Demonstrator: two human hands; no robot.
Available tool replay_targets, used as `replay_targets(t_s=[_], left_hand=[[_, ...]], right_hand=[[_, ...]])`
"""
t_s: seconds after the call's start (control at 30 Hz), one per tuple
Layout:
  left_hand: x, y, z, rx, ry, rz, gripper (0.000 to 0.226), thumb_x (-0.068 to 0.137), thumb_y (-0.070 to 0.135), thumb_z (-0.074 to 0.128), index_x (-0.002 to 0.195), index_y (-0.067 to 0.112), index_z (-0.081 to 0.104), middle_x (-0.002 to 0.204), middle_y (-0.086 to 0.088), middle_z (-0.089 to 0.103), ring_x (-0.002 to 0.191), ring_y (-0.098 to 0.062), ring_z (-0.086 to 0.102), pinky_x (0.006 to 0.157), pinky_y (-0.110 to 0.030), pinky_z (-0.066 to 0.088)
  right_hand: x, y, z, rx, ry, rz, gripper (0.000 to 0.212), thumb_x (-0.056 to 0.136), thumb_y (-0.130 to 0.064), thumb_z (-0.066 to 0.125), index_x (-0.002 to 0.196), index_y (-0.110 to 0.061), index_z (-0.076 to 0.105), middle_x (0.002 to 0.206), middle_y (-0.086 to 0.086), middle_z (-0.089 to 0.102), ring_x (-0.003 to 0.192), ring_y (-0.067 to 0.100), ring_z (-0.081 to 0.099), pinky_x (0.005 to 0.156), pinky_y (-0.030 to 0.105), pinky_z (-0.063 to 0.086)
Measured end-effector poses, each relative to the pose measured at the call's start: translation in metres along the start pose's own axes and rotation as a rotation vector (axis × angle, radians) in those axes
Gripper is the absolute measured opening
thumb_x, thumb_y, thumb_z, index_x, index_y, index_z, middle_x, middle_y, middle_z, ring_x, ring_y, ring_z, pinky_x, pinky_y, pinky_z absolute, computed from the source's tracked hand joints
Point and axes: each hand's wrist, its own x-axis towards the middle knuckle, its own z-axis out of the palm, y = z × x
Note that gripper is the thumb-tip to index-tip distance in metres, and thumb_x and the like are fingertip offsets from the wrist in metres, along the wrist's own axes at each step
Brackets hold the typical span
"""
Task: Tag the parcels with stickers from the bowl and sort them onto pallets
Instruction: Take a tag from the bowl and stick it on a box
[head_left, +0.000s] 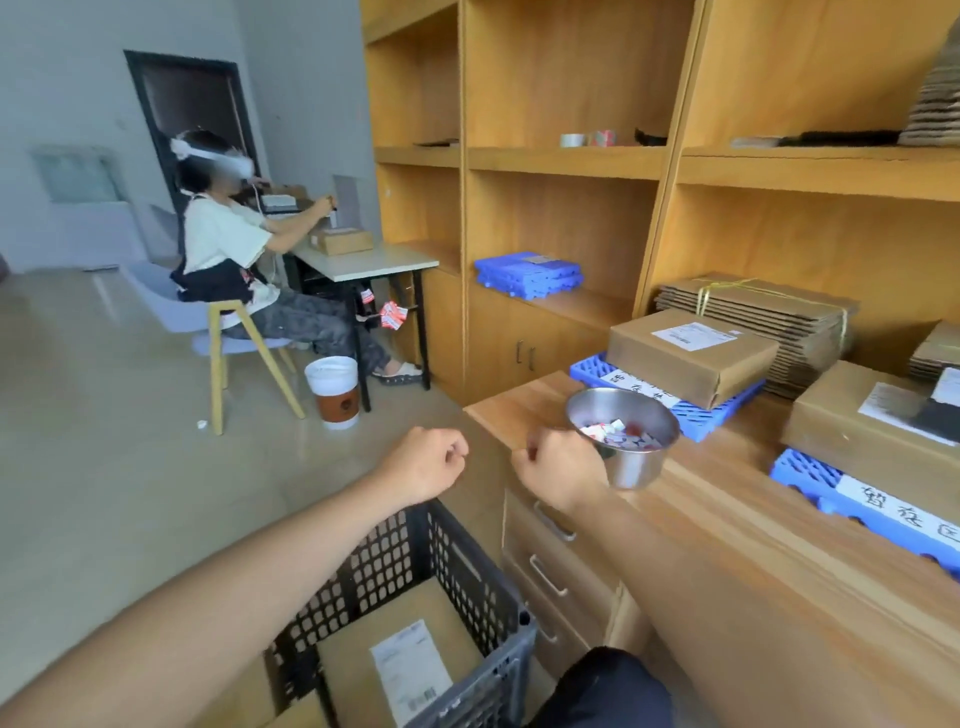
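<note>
The steel bowl (623, 436) stands near the front edge of the wooden tabletop (727, 499), with small red-and-white stickers (621, 435) heaped inside. Just beside its left rim, the right hand (558, 467) hovers with its fingers (524, 456) curled in, thumb against forefinger as if pinching something small; whether a sticker is held there is too small to tell. The left hand (428, 462) hangs close to it, out past the tabletop's edge, fingers loosely clenched on nothing visible.

Behind the bowl, one labelled parcel (691, 356) rests on a blue pallet (711, 410), and another (872, 426) sits on a second blue pallet (810, 475) to the right. Below, a black crate (467, 587) on the floor holds a further parcel (405, 670).

This looks like the sticker-handling step. Next, probably, the sticker must be peeled or readied between both hands, then pressed onto the crate parcel, which calls for fine fingertip work.
</note>
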Motion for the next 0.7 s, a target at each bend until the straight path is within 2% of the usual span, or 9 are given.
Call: replay_targets(t_s=[0.13,0.2,0.3,0.37,0.43,0.47,0.53,0.6,0.7], left_hand=[[-0.027,-0.073,-0.002,0.051,-0.073,-0.129,0.023,0.097,0.025,0.051,0.107,0.03,0.071,0.112,0.007,0.072,0.101,-0.015,0.066,0.094,-0.039,0.054],[-0.041,-0.112,-0.001,0.055,-0.106,-0.181,0.022,0.098,0.026,0.052,0.107,0.032,0.071,0.111,0.009,0.073,0.101,-0.014,0.066,0.094,-0.039,0.054],[-0.062,-0.158,0.01,0.068,-0.161,-0.208,0.024,0.098,0.026,0.051,0.11,0.032,0.07,0.111,0.01,0.073,0.101,-0.014,0.066,0.092,-0.034,0.053],[-0.084,-0.181,0.022,0.078,-0.21,-0.194,0.024,0.096,0.025,0.049,0.108,0.032,0.069,0.106,0.011,0.073,0.096,-0.014,0.066,0.083,-0.028,0.051],[-0.109,-0.197,0.037,0.106,-0.253,-0.135,0.021,0.095,0.027,0.05,0.108,0.031,0.067,0.106,0.01,0.071,0.097,-0.015,0.065,0.08,-0.029,0.05],[-0.122,-0.201,0.043,0.127,-0.276,-0.105,0.02,0.095,0.03,0.051,0.109,0.031,0.065,0.106,0.011,0.07,0.099,-0.013,0.064,0.081,-0.029,0.049],[-0.149,-0.214,0.058,0.162,-0.313,-0.06,0.02,0.095,0.038,0.054,0.112,0.033,0.063,0.106,0.014,0.066,0.098,-0.008,0.062,0.082,-0.026,0.047],[-0.171,-0.224,0.074,0.2,-0.373,-0.035,0.031,0.093,0.05,0.053,0.119,0.033,0.059,0.111,0.01,0.064,0.104,-0.011,0.06,0.092,-0.03,0.046],[-0.2,-0.227,0.088,0.262,-0.575,-0.105,0.066,0.093,0.061,0.049,0.15,0.032,0.036,0.146,0.002,0.047,0.137,-0.024,0.04,0.119,-0.043,0.026]], right_hand=[[0.004,-0.051,0.057,0.021,-0.153,-0.095,0.042,0.093,-0.042,0.039,0.079,-0.015,0.067,0.076,0.006,0.066,0.073,0.026,0.066,0.07,0.035,0.057],[0.007,-0.077,0.086,0.025,-0.229,-0.17,0.036,0.094,-0.04,0.041,0.072,-0.017,0.057,0.074,0.004,0.062,0.074,0.029,0.064,0.072,0.034,0.055],[0.0,-0.107,0.124,0.042,-0.311,-0.306,0.027,0.095,-0.031,0.047,0.07,-0.019,0.045,0.071,0.002,0.054,0.067,0.027,0.054,0.062,0.03,0.041],[-0.009,-0.122,0.149,0.096,-0.403,-0.415,0.024,0.093,-0.028,0.049,0.071,-0.018,0.047,0.067,0.001,0.054,0.063,0.024,0.054,0.06,0.03,0.041],[-0.023,-0.131,0.173,0.127,-0.476,-0.532,0.025,0.089,-0.031,0.042,0.074,-0.016,0.054,0.071,0.001,0.058,0.068,0.024,0.057,0.065,0.034,0.046],[-0.031,-0.131,0.182,0.136,-0.497,-0.592,0.032,0.088,-0.036,0.039,0.08,-0.015,0.061,0.078,0.001,0.062,0.074,0.024,0.059,0.07,0.036,0.048],[-0.047,-0.134,0.201,0.125,-0.608,-0.693,0.04,0.092,-0.045,0.04,0.108,-0.021,0.068,0.102,0.002,0.067,0.096,0.024,0.061,0.085,0.041,0.048],[-0.06,-0.133,0.219,0.063,-0.757,-0.764,0.049,0.095,-0.054,0.049,0.136,-0.029,0.055,0.133,0.0,0.058,0.122,0.024,0.052,0.103,0.045,0.041],[-0.075,-0.128,0.237,-0.024,-0.912,-0.841,0.071,0.09,-0.061,0.058,0.151,-0.035,0.035,0.155,-0.002,0.038,0.141,0.023,0.033,0.117,0.047,0.026]])
